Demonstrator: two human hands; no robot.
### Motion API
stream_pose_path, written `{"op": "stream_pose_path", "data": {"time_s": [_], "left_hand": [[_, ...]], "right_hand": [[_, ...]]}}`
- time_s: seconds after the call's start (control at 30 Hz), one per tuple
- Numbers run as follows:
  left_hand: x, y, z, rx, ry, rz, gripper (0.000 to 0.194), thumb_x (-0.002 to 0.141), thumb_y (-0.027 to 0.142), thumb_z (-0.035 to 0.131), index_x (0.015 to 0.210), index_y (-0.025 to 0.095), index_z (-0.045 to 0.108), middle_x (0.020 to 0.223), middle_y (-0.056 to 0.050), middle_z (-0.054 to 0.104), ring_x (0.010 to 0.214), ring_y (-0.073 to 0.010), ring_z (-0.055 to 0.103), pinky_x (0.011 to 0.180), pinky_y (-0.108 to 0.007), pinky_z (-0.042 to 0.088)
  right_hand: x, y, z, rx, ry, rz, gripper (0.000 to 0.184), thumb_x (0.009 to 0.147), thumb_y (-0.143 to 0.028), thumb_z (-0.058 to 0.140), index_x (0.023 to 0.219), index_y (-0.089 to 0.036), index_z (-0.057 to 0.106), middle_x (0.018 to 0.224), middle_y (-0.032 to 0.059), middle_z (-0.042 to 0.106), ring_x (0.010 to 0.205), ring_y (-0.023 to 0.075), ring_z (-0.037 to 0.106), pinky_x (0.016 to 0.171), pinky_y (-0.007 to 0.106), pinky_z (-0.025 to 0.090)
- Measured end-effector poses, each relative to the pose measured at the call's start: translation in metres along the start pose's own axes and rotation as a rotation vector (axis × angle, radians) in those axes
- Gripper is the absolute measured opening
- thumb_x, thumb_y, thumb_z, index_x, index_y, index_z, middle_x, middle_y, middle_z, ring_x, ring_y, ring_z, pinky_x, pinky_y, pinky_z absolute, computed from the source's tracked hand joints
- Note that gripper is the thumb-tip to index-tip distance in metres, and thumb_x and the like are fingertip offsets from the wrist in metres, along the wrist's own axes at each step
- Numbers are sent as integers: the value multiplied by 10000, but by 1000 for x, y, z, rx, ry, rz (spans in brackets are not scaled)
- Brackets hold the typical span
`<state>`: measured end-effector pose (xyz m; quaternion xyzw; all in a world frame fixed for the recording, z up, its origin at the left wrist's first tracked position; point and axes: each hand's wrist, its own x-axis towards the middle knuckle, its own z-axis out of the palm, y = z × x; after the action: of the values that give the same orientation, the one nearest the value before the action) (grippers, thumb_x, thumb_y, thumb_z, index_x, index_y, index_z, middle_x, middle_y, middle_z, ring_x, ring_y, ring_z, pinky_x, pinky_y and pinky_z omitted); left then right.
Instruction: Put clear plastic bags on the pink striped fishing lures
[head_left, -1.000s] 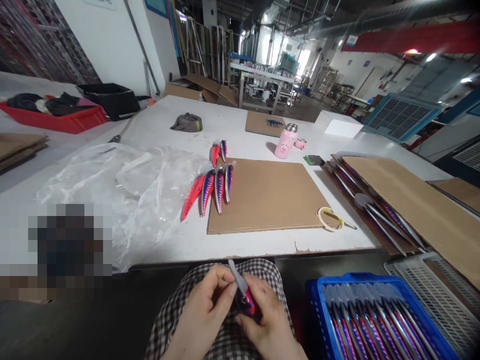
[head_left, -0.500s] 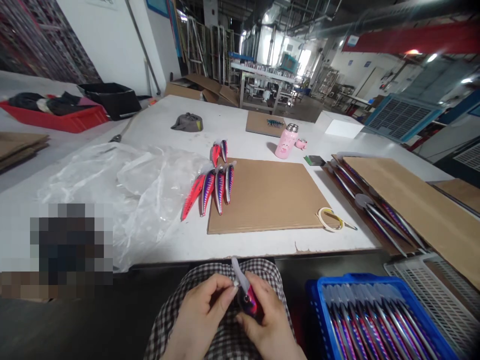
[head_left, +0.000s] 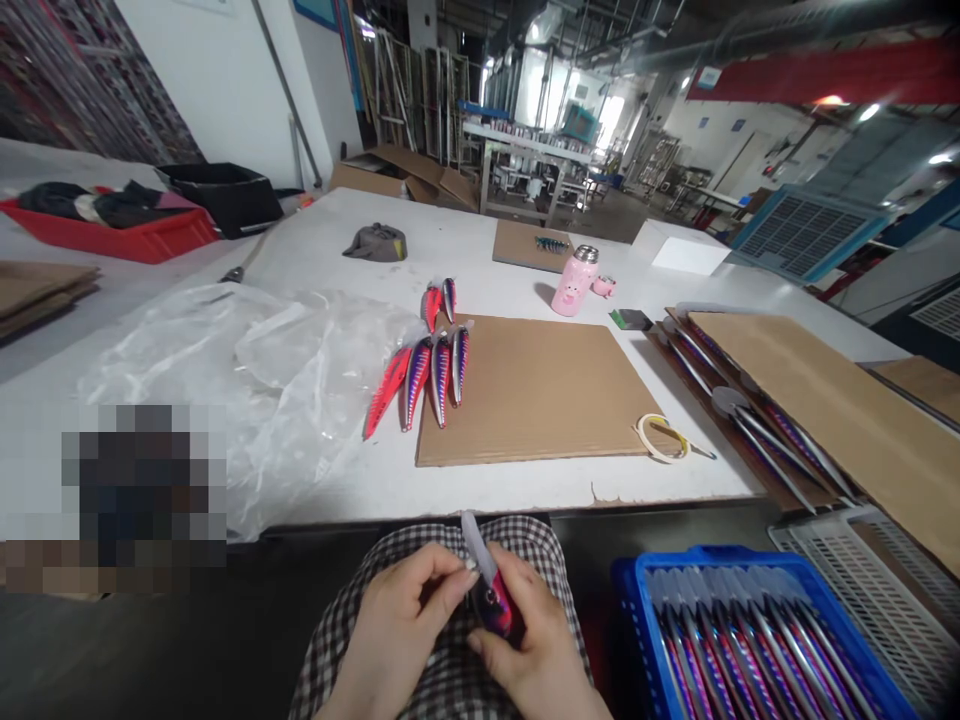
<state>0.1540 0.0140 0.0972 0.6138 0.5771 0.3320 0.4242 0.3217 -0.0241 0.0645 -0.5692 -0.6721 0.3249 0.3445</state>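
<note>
The left hand point(head_left: 405, 620) is pinching a red and purple fishing lure point(head_left: 493, 603) near its clear lip point(head_left: 474, 545), and the right hand point(head_left: 534, 650) is gripping the lure's body. Both hands are holding the lure up over the person's checked lap point(head_left: 450, 650). A blue crate point(head_left: 697, 556) of long lures is sitting just to the right, and more lures point(head_left: 439, 380) are lying on the white tabletop point(head_left: 337, 240) ahead.
</note>
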Motion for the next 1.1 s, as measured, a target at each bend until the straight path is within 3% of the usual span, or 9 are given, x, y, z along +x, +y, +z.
{"op": "stream_pose_path", "data": {"time_s": [0.13, 0.33, 0.5, 0.67, 0.8, 0.87, 0.93, 1.0, 1.1], "left_hand": [[-1, -12, 7, 101, 50, 118, 246, 850, 355, 588, 636, 237, 616, 604, 54, 640, 553, -138, 577, 574, -230, 418], [-3, -18, 10, 333, 142, 339, 349, 934, 353, 511, 614, 215, 529, 586, 44, 581, 563, -125, 585, 585, -232, 408], [-3, -8, 6, 493, 111, 441, 334, 939, 241, 467, 607, 209, 494, 594, 25, 594, 563, -131, 602, 561, -237, 427], [-4, -1, 8, 471, 107, 578, 316, 935, 177, 436, 633, 211, 519, 606, 13, 606, 588, -142, 608, 562, -241, 446], [-7, -3, 5, 369, -79, 643, 300, 929, 200, 483, 636, 200, 546, 603, 17, 601, 573, -125, 591, 546, -223, 439], [-8, -9, 2, 340, -227, 629, 306, 903, 242, 552, 602, 197, 526, 581, 28, 592, 558, -119, 583, 518, -217, 419], [-8, -17, -1, 350, -273, 546, 320, 896, 267, 566, 586, 198, 522, 575, 30, 586, 560, -124, 588, 517, -222, 421], [-7, -26, -5, 356, -196, 412, 289, 919, 260, 516, 640, 205, 561, 645, 17, 612, 630, -141, 620, 582, -235, 465], [-4, -33, -9, 283, -2, 250, 167, 925, 211, 466, 892, 233, 628, 907, -10, 666, 849, -165, 655, 771, -265, 509]], "right_hand": [[-1, 3, 3, 17, 56, 5, 753, 586, 8, 652, 1298, -223, 579, 1265, 93, 676, 1164, 273, 638, 1010, 422, 515], [-5, 10, 8, -252, 215, -207, 704, 659, -20, 613, 1334, -191, 514, 1196, 137, 704, 1073, 311, 684, 875, 443, 605], [-4, 9, 7, -363, 192, -251, 678, 686, -25, 600, 1340, -175, 506, 1162, 159, 715, 1010, 347, 706, 818, 502, 620], [-5, 9, 8, -126, 203, -157, 679, 665, -34, 652, 1315, -204, 550, 1214, 112, 703, 1090, 282, 681, 936, 409, 573], [-4, 8, 6, 156, 118, 17, 638, 725, -96, 690, 1328, -254, 554, 1284, 42, 669, 1176, 227, 632, 1028, 339, 498], [-3, 6, 4, 267, 104, 82, 668, 700, -74, 693, 1325, -269, 561, 1298, 17, 662, 1199, 230, 615, 1051, 345, 474], [-2, 2, 2, 353, 107, 128, 697, 670, -45, 680, 1318, -275, 570, 1293, 2, 666, 1193, 235, 618, 1053, 350, 471], [0, -3, 0, 426, 97, 167, 703, 657, -23, 657, 1310, -272, 580, 1266, -3, 684, 1157, 236, 642, 1025, 346, 495], [1, -8, 0, 517, 68, 180, 706, 654, -3, 628, 1304, -276, 586, 1245, -6, 695, 1124, 230, 661, 983, 337, 523]]}}
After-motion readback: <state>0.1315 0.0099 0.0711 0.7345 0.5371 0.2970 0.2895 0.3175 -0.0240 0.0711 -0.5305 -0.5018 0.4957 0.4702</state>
